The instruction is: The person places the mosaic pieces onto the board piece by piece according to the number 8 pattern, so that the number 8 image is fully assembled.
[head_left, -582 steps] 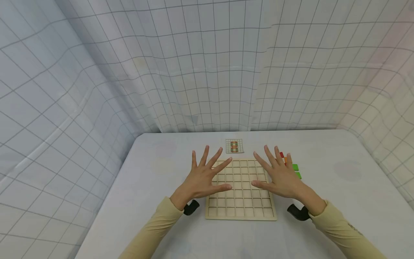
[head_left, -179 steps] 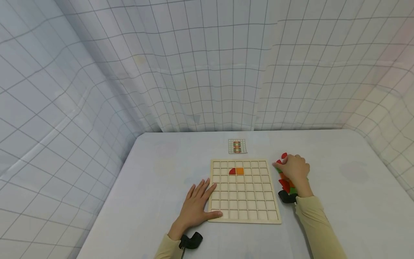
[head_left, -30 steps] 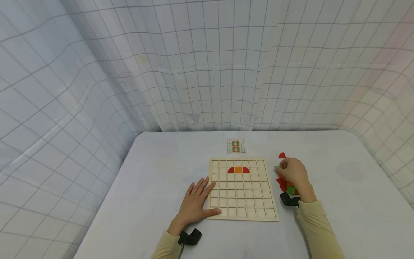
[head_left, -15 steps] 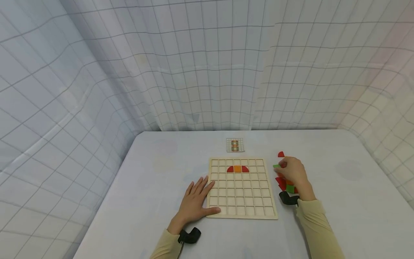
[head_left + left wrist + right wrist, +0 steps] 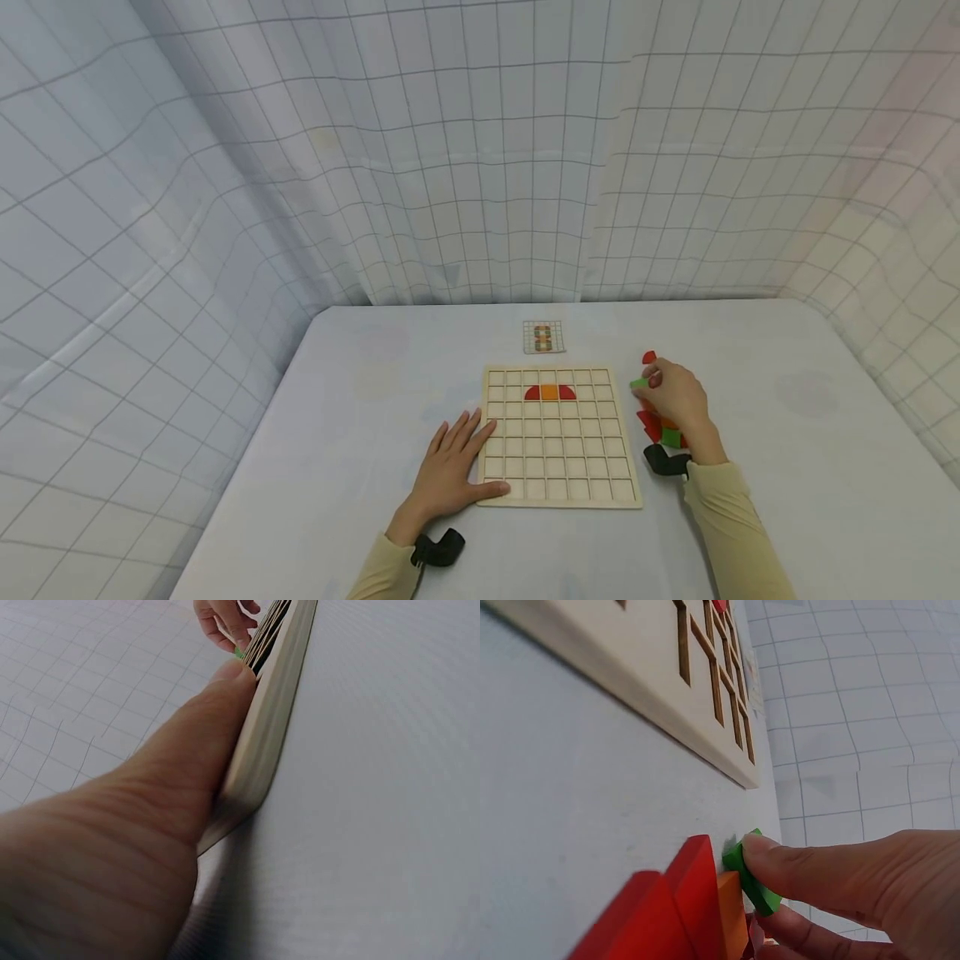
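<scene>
My left hand (image 5: 447,475) lies flat with spread fingers at the left edge of a wooden grid board (image 5: 558,450), its thumb over the near left corner. In the left wrist view the thumb (image 5: 202,720) presses along the board's rim. To the right of the board, my right hand (image 5: 678,396) pinches a green tile (image 5: 733,859) between thumb and fingers, just above a pile of tiles. Within the board's second row sit a red quarter-round tile (image 5: 532,392), an orange square tile (image 5: 549,392) and another red quarter-round tile (image 5: 567,392).
Under the right hand lie red tiles (image 5: 694,889), an orange tile (image 5: 733,907) and a green tile (image 5: 671,438). One red tile (image 5: 649,357) lies beyond the hand. A small pattern card (image 5: 543,337) is behind the board. Gridded white curtains (image 5: 480,167) surround the white table (image 5: 360,375).
Hands first spread above the bare board; the left then settled on its edge. Three tiles came onto it, the second red one within six seconds. The right hand now has a green tile.
</scene>
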`<state>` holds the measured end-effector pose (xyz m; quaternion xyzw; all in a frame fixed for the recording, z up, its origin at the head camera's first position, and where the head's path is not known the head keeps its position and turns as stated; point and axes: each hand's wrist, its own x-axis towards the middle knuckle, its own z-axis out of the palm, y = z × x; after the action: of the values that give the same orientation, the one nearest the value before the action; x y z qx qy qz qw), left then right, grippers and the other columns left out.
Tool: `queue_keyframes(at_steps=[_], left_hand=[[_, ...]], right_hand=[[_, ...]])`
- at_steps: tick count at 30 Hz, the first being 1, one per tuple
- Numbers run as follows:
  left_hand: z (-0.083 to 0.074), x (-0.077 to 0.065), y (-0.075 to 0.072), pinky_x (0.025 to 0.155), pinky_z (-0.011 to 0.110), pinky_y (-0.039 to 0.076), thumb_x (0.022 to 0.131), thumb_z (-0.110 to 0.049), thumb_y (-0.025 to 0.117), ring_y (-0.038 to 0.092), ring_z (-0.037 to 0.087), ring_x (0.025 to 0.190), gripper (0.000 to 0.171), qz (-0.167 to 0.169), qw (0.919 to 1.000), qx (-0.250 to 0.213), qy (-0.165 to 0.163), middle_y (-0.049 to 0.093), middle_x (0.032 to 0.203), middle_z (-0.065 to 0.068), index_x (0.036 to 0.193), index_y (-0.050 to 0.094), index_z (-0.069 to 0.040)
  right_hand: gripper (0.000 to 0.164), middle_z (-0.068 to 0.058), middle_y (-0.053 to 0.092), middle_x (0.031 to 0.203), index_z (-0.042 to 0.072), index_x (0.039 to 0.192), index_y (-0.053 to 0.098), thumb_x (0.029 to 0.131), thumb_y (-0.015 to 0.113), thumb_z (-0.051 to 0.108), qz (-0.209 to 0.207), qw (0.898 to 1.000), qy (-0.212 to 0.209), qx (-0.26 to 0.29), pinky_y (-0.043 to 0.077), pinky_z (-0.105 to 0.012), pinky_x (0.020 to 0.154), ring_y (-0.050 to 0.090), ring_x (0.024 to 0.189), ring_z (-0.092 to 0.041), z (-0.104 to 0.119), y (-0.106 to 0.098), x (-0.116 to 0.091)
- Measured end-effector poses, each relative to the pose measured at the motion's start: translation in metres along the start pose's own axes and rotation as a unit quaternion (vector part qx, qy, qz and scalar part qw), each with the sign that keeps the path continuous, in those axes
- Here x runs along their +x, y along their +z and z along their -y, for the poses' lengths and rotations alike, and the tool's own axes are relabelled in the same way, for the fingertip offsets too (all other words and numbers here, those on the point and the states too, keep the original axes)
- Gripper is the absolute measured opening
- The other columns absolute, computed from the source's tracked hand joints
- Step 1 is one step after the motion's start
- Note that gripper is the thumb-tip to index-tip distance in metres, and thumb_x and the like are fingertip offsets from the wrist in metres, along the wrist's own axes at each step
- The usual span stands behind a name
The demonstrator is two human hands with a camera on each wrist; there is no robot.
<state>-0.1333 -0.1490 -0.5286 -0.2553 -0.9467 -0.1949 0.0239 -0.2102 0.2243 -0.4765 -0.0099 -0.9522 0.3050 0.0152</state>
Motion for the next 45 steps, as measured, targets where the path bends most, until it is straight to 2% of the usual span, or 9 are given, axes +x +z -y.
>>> queue_keyframes(at_steps=[6, 9, 13, 19, 27, 33, 38, 40, 45], left_hand=[[0.000, -0.002, 0.000, 0.112, 0.046, 0.004, 0.079, -0.071, 0.056, 0.010, 0.023, 0.143, 0.094, -0.002, 1.0000, 0.000, -0.006, 0.018, 0.156, 0.007, 0.152, 0.027, -0.020], [0.000, -0.002, 0.000, 0.112, 0.046, 0.004, 0.078, -0.071, 0.057, 0.010, 0.023, 0.143, 0.094, -0.004, 1.0000, -0.002, -0.007, 0.019, 0.156, 0.007, 0.151, 0.028, -0.020], [0.000, -0.002, 0.000, 0.112, 0.046, 0.004, 0.079, -0.071, 0.057, 0.011, 0.024, 0.143, 0.093, -0.009, 0.9999, -0.006, -0.005, 0.020, 0.156, 0.007, 0.151, 0.029, -0.019], [0.000, -0.002, 0.000, 0.112, 0.046, 0.002, 0.079, -0.071, 0.056, 0.010, 0.023, 0.143, 0.093, -0.003, 1.0000, -0.008, -0.003, 0.018, 0.156, 0.007, 0.152, 0.027, -0.020], [-0.001, -0.001, -0.001, 0.112, 0.046, 0.003, 0.079, -0.070, 0.057, 0.011, 0.024, 0.143, 0.093, -0.003, 0.9999, -0.011, 0.000, 0.019, 0.156, 0.008, 0.151, 0.028, -0.018], [-0.002, 0.000, -0.001, 0.112, 0.047, 0.004, 0.080, -0.070, 0.056, 0.012, 0.026, 0.143, 0.093, -0.002, 0.9999, -0.008, 0.007, 0.019, 0.156, 0.009, 0.152, 0.027, -0.018], [0.000, 0.002, -0.002, 0.112, 0.045, 0.002, 0.080, -0.070, 0.055, 0.010, 0.025, 0.143, 0.093, 0.002, 1.0000, -0.006, 0.004, 0.017, 0.156, 0.008, 0.152, 0.026, -0.019], [0.000, 0.002, -0.002, 0.112, 0.045, 0.002, 0.080, -0.070, 0.055, 0.010, 0.024, 0.143, 0.093, 0.005, 1.0000, -0.006, 0.004, 0.017, 0.156, 0.008, 0.152, 0.026, -0.019], [0.000, 0.002, -0.003, 0.113, 0.045, 0.002, 0.080, -0.070, 0.055, 0.009, 0.024, 0.143, 0.093, 0.008, 0.9999, -0.006, 0.001, 0.017, 0.156, 0.007, 0.152, 0.026, -0.019]], right_hand=[[0.019, -0.013, 0.065, 0.087, 0.001, 0.095, 0.063, 0.085, 0.068, 0.016, -0.014, 0.999, -0.015, 0.037, 0.045, -0.037, 0.061, 0.059, 0.075, -0.028, 0.002, 0.002, 0.001], [0.016, -0.010, 0.066, 0.081, 0.001, 0.093, 0.064, 0.084, 0.069, 0.014, -0.027, 0.997, -0.037, 0.062, 0.044, -0.033, 0.058, 0.059, 0.068, -0.023, 0.004, 0.003, 0.003], [0.019, -0.009, 0.066, 0.078, -0.001, 0.098, 0.065, 0.086, 0.070, 0.013, -0.027, 0.991, -0.076, 0.107, 0.044, -0.031, 0.051, 0.056, 0.056, -0.018, 0.013, 0.006, 0.004], [0.014, -0.006, 0.066, 0.079, 0.000, 0.094, 0.069, 0.085, 0.071, 0.011, -0.014, 0.985, -0.103, 0.135, 0.045, -0.032, 0.058, 0.060, 0.069, -0.019, 0.037, 0.011, 0.000], [0.014, -0.001, 0.066, 0.077, 0.006, 0.090, 0.070, 0.083, 0.075, 0.017, 0.048, 0.982, -0.095, 0.158, 0.047, -0.033, 0.059, 0.060, 0.070, -0.019, 0.060, 0.028, -0.001], [0.013, -0.003, 0.066, 0.078, 0.005, 0.088, 0.068, 0.083, 0.074, 0.014, 0.115, 0.964, -0.106, 0.213, 0.049, -0.033, 0.061, 0.062, 0.071, -0.023, 0.068, 0.041, 0.001], [0.014, -0.003, 0.065, 0.078, 0.004, 0.088, 0.068, 0.081, 0.076, 0.014, 0.135, 0.956, -0.118, 0.230, 0.049, -0.033, 0.063, 0.060, 0.070, -0.019, 0.074, 0.052, 0.004], [0.015, -0.002, 0.065, 0.078, 0.004, 0.087, 0.068, 0.080, 0.077, 0.015, 0.140, 0.956, -0.117, 0.229, 0.049, -0.033, 0.064, 0.059, 0.070, -0.018, 0.075, 0.056, 0.005], [0.014, 0.001, 0.064, 0.075, 0.006, 0.083, 0.068, 0.079, 0.078, 0.014, 0.140, 0.964, -0.116, 0.196, 0.048, -0.033, 0.066, 0.059, 0.070, -0.015, 0.082, 0.065, 0.008]])
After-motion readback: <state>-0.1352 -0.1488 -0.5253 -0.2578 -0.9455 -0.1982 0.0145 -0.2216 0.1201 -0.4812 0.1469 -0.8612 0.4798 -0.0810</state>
